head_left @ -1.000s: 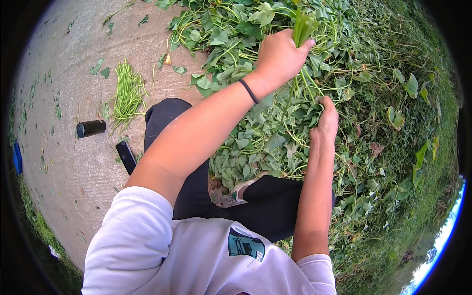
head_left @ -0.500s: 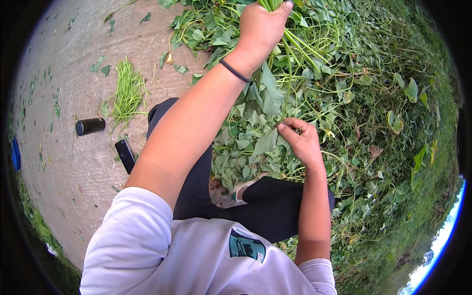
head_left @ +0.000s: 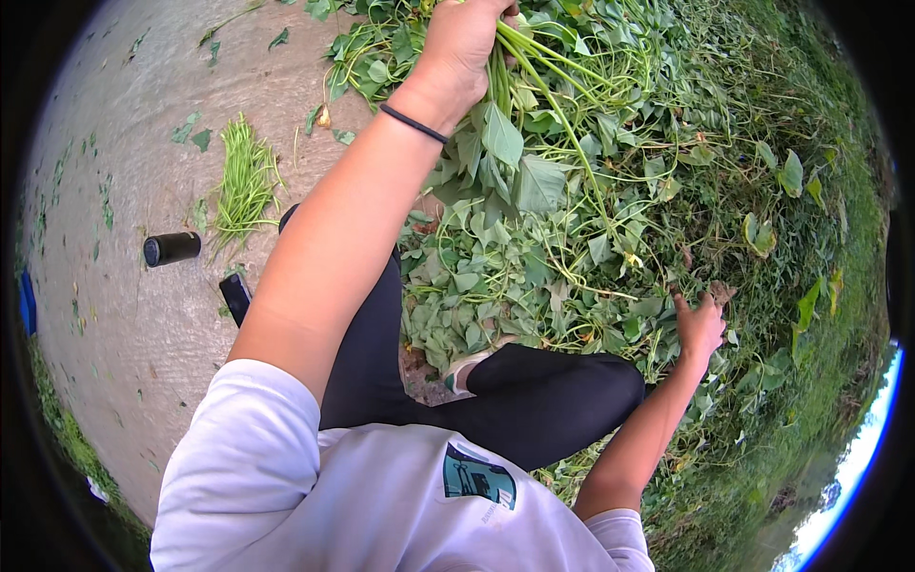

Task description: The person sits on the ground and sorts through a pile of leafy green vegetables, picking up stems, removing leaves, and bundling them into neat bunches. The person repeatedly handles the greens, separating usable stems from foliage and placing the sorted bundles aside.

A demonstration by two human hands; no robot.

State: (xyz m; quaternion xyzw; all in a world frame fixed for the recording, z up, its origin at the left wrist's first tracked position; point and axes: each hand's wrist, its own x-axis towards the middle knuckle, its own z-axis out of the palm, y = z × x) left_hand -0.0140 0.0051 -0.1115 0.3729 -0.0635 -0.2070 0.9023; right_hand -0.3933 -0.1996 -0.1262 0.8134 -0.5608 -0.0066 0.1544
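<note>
My left hand (head_left: 462,48), a dark band around its wrist, is closed around a bunch of long green leaf stems (head_left: 553,86) at the upper edge of the view. Broad leaves (head_left: 539,181) hang from the bunch below the fist. My right hand (head_left: 701,329) is stretched out low over the leafy vines at the right. Its thumb and fingers are apart, beside a dry brown leaf (head_left: 721,292), and nothing shows between them. Left of my knee, a neat pile of stripped green stems (head_left: 245,181) lies on the concrete.
A black cylinder (head_left: 172,249) and a phone (head_left: 235,296) lie on the concrete ground (head_left: 105,315) at the left, among scattered leaf bits. A heap of cut vines (head_left: 477,276) spreads before my bent legs (head_left: 534,400). Thick grass (head_left: 810,381) borders the right side.
My right hand has moved right and slightly down, away from the leaf at its fingertips, and its fingers have opened. My left hand has shifted left with the bunch of stems.
</note>
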